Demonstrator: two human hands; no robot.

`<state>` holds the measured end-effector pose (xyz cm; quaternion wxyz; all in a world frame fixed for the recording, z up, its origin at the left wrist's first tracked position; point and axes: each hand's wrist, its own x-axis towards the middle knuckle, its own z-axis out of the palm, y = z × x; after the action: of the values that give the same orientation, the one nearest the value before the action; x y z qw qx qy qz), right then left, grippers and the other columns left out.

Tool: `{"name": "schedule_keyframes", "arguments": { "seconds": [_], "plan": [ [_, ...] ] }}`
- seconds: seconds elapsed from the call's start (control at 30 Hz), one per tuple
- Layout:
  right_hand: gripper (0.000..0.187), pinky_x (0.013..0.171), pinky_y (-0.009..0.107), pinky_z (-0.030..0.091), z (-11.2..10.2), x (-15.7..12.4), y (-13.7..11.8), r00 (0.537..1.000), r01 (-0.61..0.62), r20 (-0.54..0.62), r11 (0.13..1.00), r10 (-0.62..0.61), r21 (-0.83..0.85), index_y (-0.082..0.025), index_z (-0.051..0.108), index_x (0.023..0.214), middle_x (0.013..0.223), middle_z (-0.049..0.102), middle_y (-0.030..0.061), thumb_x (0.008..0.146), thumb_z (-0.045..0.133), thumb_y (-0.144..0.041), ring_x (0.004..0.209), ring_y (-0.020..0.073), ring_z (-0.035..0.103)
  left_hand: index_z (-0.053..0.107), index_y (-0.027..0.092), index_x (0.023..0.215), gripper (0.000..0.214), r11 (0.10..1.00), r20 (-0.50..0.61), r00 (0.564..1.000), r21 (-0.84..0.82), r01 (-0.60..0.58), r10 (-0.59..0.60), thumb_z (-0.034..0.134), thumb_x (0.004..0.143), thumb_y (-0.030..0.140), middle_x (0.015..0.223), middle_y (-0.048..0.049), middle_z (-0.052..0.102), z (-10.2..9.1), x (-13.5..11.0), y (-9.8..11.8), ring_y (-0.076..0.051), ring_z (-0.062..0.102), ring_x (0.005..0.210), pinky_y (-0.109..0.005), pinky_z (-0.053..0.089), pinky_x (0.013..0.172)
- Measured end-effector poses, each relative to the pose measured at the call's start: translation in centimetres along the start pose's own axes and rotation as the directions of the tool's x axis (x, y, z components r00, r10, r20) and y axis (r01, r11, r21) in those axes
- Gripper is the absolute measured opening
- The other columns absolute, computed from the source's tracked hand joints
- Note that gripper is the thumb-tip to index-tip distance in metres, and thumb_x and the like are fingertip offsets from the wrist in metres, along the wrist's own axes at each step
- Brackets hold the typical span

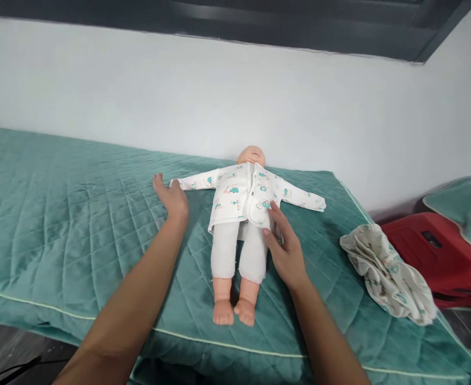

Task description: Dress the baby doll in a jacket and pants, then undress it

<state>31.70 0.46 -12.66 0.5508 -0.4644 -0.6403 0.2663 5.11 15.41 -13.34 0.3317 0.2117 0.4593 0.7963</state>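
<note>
A baby doll (253, 251) lies on its back with its head toward the wall and its bare feet toward me. It wears a white jacket (231, 195) printed with small green and red figures, and its lower body is white. Both sleeves stretch out sideways, and the jacket front overlaps at the middle. My left hand (172, 199) is at the end of the sleeve on the left, fingers apart; it grips nothing I can see. Beside the jacket's lower right edge is my right hand (286, 248), thumb and fingers spread, its fingertips at the cloth.
Under the doll is a green quilted bed cover (99, 240) with pale piping, reaching a white wall (179, 96). A crumpled printed cloth (388, 272) lies at the bed's right edge. Beyond it stands a red suitcase (424, 240), partly under green fabric (464, 203).
</note>
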Motion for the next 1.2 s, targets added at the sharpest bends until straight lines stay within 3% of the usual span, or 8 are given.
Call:
{"name": "schedule_keyframes", "arguments": {
  "seconds": [0.1,0.17,0.33,0.47,0.63,0.83,1.03,1.2],
  "plan": [
    [0.050,0.123,0.051,0.031,-0.8,-3.6,-0.2,0.992,-0.120,-0.036,0.990,0.118,-0.075,-0.030,0.055,0.144,0.157,0.049,0.0054,0.094,0.063,-0.033,0.145,0.0251,0.044,0.059,0.023,0.128,0.044,0.917,0.111,0.941,0.213,-0.337,0.320,0.066,0.085,0.012,0.164,-0.0076,0.034,-0.8,-3.1,0.6,-0.019,0.026,0.155,-0.033,0.018,0.128],
    [0.054,0.121,0.053,0.033,-1.1,-5.6,-0.1,0.974,-0.217,-0.095,0.969,0.206,-0.119,-0.030,0.053,0.146,0.152,0.054,0.0063,0.093,0.063,-0.035,0.141,0.0265,0.049,0.063,0.023,0.127,0.041,0.860,0.273,0.886,0.254,-0.443,0.376,0.065,0.087,0.015,0.161,-0.0075,0.041,-1.5,-5.2,0.9,-0.021,0.033,0.152,-0.036,0.021,0.128],
    [0.057,0.107,0.053,0.047,-1.0,-6.9,0.3,0.929,-0.331,-0.249,0.915,0.274,-0.230,-0.021,0.057,0.140,0.137,0.064,0.0125,0.087,0.065,-0.037,0.121,0.0292,0.062,0.067,0.027,0.128,0.050,0.809,0.678,0.710,0.299,-0.506,0.193,0.064,0.081,0.010,0.153,-0.0065,0.052,-3.9,-8.7,1.8,-0.025,0.043,0.146,-0.043,0.025,0.127],
    [0.055,0.096,0.048,0.051,-0.3,-5.0,0.2,0.919,-0.359,-0.281,0.879,0.276,-0.313,-0.020,0.058,0.135,0.126,0.068,0.0133,0.085,0.065,-0.040,0.112,0.0300,0.063,0.067,0.031,0.130,0.056,0.847,0.779,0.627,0.314,-0.428,0.028,0.068,0.077,0.013,0.154,-0.0069,0.050,-5.4,-9.8,2.6,-0.029,0.041,0.147,-0.050,0.024,0.126],
    [0.055,0.080,0.041,0.048,0.3,-1.6,-0.1,0.864,-0.498,-0.350,0.711,0.362,-0.495,-0.024,0.057,0.138,0.120,0.070,0.0116,0.087,0.058,-0.045,0.107,0.0323,0.065,0.056,0.033,0.143,0.073,0.858,0.843,0.530,0.338,-0.387,-0.093,0.077,0.074,0.018,0.163,-0.0071,0.037,-6.0,-10.2,3.1,-0.029,0.029,0.154,-0.046,0.022,0.128],
    [0.038,0.072,0.036,0.043,0.0,-0.5,0.6,0.809,-0.559,-0.437,0.744,0.393,-0.366,-0.026,0.066,0.117,0.099,0.072,0.0050,0.088,0.055,-0.049,0.082,0.0248,0.064,0.062,0.031,0.136,0.064,0.871,0.828,0.554,0.333,-0.360,-0.088,0.078,0.075,0.024,0.157,-0.0089,0.045,-5.7,-10.5,3.6,-0.031,0.035,0.150,-0.048,0.022,0.127],
    [0.034,0.092,0.040,0.046,0.7,-0.9,0.7,0.907,-0.185,-0.422,0.882,-0.016,-0.433,-0.022,0.063,0.122,0.123,0.059,0.0116,0.092,0.054,-0.035,0.110,0.0255,0.056,0.074,0.030,0.119,0.032,0.837,0.824,0.557,0.227,-0.498,0.108,0.067,0.087,0.027,0.135,-0.0078,0.063,-4.8,-11.1,3.6,-0.028,0.054,0.131,-0.045,0.033,0.121],
    [0.019,0.093,0.041,0.044,2.2,1.4,0.5,0.927,-0.025,-0.351,0.910,-0.134,-0.415,-0.024,0.068,0.105,0.108,0.062,0.0065,0.091,0.056,-0.029,0.103,0.0232,0.057,0.078,0.028,0.099,0.022,0.850,0.717,0.684,0.272,-0.452,0.134,0.078,0.077,0.026,0.106,-0.0075,0.067,-2.0,-12.0,3.0,-0.029,0.058,0.108,-0.044,0.041,0.112]
  ]
}}
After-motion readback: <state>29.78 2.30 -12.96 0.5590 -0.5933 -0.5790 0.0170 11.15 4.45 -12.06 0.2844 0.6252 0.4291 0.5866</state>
